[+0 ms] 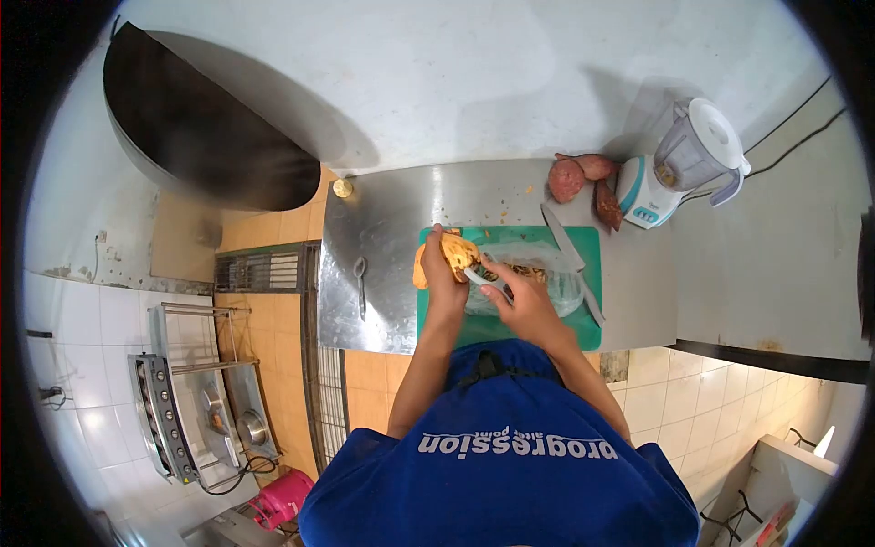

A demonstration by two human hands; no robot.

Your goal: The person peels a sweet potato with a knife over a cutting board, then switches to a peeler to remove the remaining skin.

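Observation:
My left hand (444, 280) is closed around a partly peeled sweet potato (461, 254), its orange flesh bare with brown patches. In my right hand (521, 301) is a peeler (474, 276) with a white handle, held right at the lower side of the sweet potato. Another orange piece (419, 270) shows behind my left hand. Below both hands lies a green cutting board (591, 246). A clear plastic bag (567, 290) with brown peelings (527, 273) rests on it. Along the board's right side lies a large knife (563, 239), with a grey handle (591, 299) near it.
Several unpeeled sweet potatoes (566, 180) sit at the back of the steel table (383, 219), beside a white and teal blender (645, 196). A spoon (361, 284) and a small yellowish round item (343, 188) are on the left. A dark hood-like metal shape (200, 128) hangs at upper left.

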